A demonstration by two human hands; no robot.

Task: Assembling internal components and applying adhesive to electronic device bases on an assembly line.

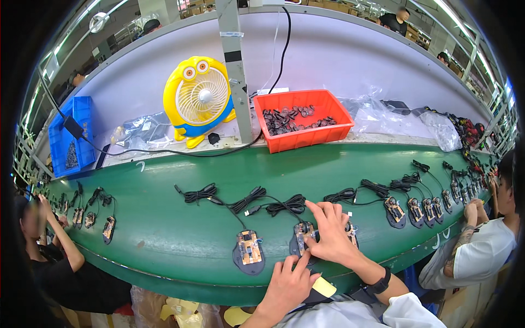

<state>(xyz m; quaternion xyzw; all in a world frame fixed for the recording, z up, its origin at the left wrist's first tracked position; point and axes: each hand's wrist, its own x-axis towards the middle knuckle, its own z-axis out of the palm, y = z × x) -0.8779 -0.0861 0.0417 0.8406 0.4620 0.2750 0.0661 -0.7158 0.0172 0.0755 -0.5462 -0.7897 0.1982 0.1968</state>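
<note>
An opened computer mouse base (298, 240) with an exposed circuit board lies on the green conveyor belt in front of me. My right hand (332, 235) reaches over it, with the thumb and fingers bent onto its right side and cable end. At its lower end is my left hand (287, 283), its fingers curled; whatever they pinch is hidden. A yellow sheet (324, 287) shows beside the left thumb. Another opened mouse base (250, 252) lies just to the left, its black cable bundled behind. Partly behind my right hand is a third opened mouse base (353, 234).
A red bin (303, 136) of small dark parts stands behind the belt (180, 240), near a yellow fan (205, 98) and a post (236, 71). A blue bin (71, 136) is at far left. More mouse bases (395, 213) line the right. Co-workers sit on both sides.
</note>
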